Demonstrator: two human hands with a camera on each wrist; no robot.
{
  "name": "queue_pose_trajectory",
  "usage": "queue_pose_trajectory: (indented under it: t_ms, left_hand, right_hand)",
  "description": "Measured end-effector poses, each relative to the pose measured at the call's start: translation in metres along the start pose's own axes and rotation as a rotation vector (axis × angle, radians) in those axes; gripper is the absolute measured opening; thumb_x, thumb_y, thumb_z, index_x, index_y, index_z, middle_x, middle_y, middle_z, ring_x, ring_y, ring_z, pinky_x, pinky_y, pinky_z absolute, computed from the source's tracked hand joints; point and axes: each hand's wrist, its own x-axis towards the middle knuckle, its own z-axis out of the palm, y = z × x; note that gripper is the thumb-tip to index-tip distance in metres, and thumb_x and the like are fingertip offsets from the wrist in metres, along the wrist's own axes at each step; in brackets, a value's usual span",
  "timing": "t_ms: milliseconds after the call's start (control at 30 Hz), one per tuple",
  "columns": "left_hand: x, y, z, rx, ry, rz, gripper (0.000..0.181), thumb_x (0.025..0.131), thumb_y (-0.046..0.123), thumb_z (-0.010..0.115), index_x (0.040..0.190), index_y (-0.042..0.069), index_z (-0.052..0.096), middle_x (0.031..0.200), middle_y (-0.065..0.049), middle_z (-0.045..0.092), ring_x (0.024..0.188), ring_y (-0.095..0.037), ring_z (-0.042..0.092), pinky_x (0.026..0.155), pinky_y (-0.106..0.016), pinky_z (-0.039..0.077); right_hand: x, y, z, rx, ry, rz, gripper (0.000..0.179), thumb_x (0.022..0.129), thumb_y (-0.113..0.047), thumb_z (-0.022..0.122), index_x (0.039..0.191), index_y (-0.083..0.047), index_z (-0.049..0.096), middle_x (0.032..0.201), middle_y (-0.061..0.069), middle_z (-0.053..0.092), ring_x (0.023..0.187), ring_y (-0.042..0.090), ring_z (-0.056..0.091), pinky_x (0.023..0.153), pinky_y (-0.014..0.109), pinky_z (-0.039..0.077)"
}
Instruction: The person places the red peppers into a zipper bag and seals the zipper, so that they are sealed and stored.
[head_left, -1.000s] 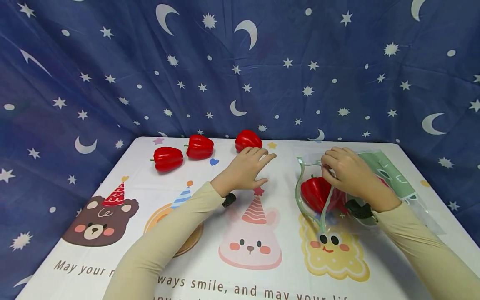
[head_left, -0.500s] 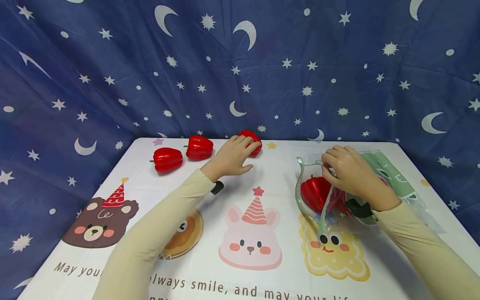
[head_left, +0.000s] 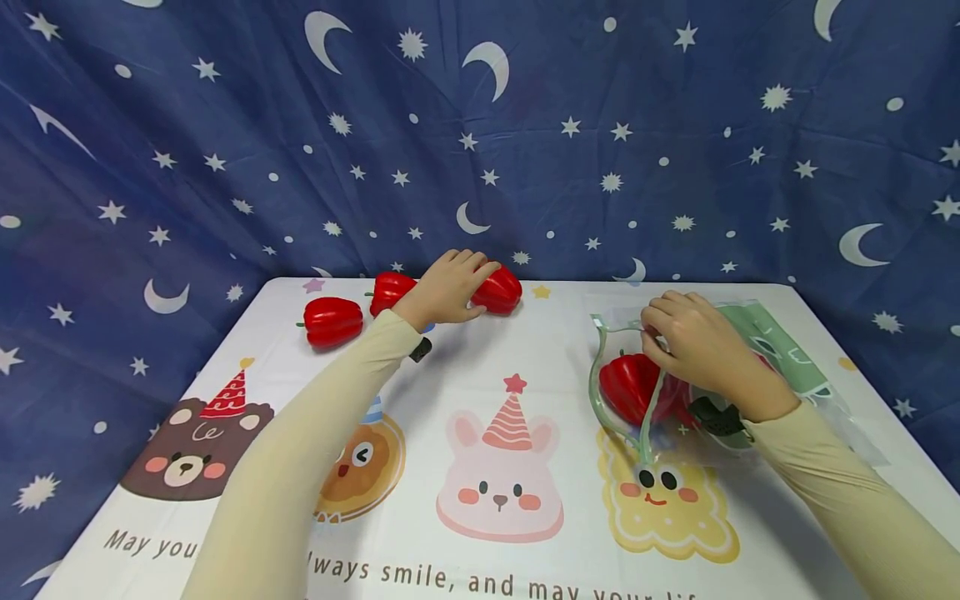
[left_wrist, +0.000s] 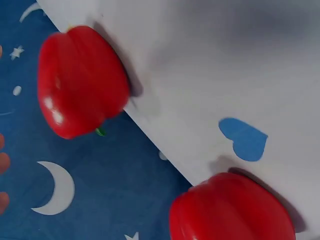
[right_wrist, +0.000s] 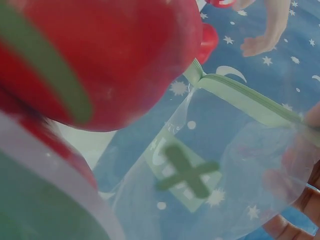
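My left hand [head_left: 448, 287], fingers loosely bent, is over the back edge of the table beside a red bell pepper [head_left: 497, 290]. In the left wrist view its fingertips [left_wrist: 3, 163] show at the left edge, apart from that pepper [left_wrist: 82, 82]. My right hand [head_left: 693, 346] pinches the green-edged mouth of a clear zip bag [head_left: 647, 437] and holds it open. Inside the bag sits a red bell pepper [head_left: 627, 387], large in the right wrist view, with more red behind it. The fingers [right_wrist: 312, 200] of my right hand show through and around the plastic.
Two more red bell peppers, one [head_left: 333, 322] at the left and one [head_left: 392, 292] partly behind my left wrist, lie on the white printed tablecloth [head_left: 420, 492]. A blue curtain [head_left: 480, 125] with moons and stars hangs right behind the table's back edge.
My left hand has moved left and back, from in front of the rear pepper to its left side. The right hand and the bag have stayed in place.
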Motion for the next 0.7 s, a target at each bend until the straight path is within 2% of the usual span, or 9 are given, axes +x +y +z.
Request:
queue_pose_trajectory:
  t_ms: [233, 533, 700]
  left_hand:
    - [0.008, -0.01, 0.01, -0.005, -0.036, -0.008, 0.067, 0.079, 0.036, 0.067, 0.136, 0.01, 0.043, 0.128, -0.012, 0.053, 0.118, -0.029, 0.05, 0.106, -0.043, 0.038]
    - [0.025, -0.017, 0.022, -0.014, -0.165, -0.096, 0.072, 0.079, 0.036, 0.068, 0.139, 0.011, 0.037, 0.135, -0.011, 0.047, 0.125, -0.028, 0.044, 0.11, -0.044, 0.034]
    - [0.03, -0.017, 0.027, -0.034, -0.23, -0.124, 0.076, 0.078, 0.035, 0.069, 0.142, 0.011, 0.034, 0.138, -0.012, 0.044, 0.128, -0.028, 0.041, 0.111, -0.044, 0.033]
  right_hand:
    - [0.0, 0.0, 0.001, -0.004, -0.01, 0.004, 0.006, 0.069, -0.008, 0.062, 0.071, -0.008, 0.057, 0.069, 0.008, 0.06, 0.07, 0.022, 0.049, 0.064, 0.037, 0.045]
    - [-0.001, 0.002, 0.002, 0.001, -0.014, -0.001, 0.005, 0.07, -0.009, 0.06, 0.07, -0.008, 0.056, 0.068, 0.007, 0.059, 0.069, 0.021, 0.048, 0.064, 0.036, 0.042]
    - [-0.001, 0.002, 0.003, 0.005, -0.015, -0.003, 0.005, 0.07, -0.009, 0.061, 0.071, -0.007, 0.056, 0.069, 0.007, 0.059, 0.069, 0.021, 0.048, 0.063, 0.036, 0.042]
